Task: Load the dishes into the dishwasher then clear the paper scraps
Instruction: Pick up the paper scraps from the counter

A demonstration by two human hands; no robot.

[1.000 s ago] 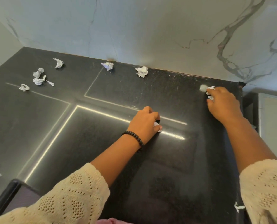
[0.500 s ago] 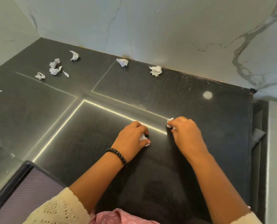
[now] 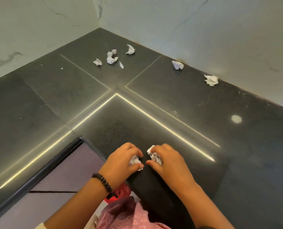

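Note:
My left hand (image 3: 121, 161), with a black bead bracelet at the wrist, grips a crumpled white paper scrap (image 3: 135, 161) over the near edge of the black countertop (image 3: 187, 100). Just to its right, my right hand (image 3: 166, 158) holds another crumpled scrap (image 3: 154, 155) in curled fingers. Several more scraps lie far back: a small cluster (image 3: 111, 57) near the corner, one curled piece (image 3: 130, 49) behind it, a bluish one (image 3: 177, 64) and a white one (image 3: 211, 79) along the wall. No dishes or dishwasher are visible.
Marble-look walls (image 3: 203, 30) meet in a corner behind the L-shaped counter. Bright light strips reflect on the surface. A lilac ribbed cabinet front (image 3: 68, 171) lies below the counter edge at lower left. A pale round spot (image 3: 236, 119) marks the counter at right.
Both hands have drawn back toward the near counter edge, each keeping its scrap; the right hand came from the far right. The view has swung left, showing the corner.

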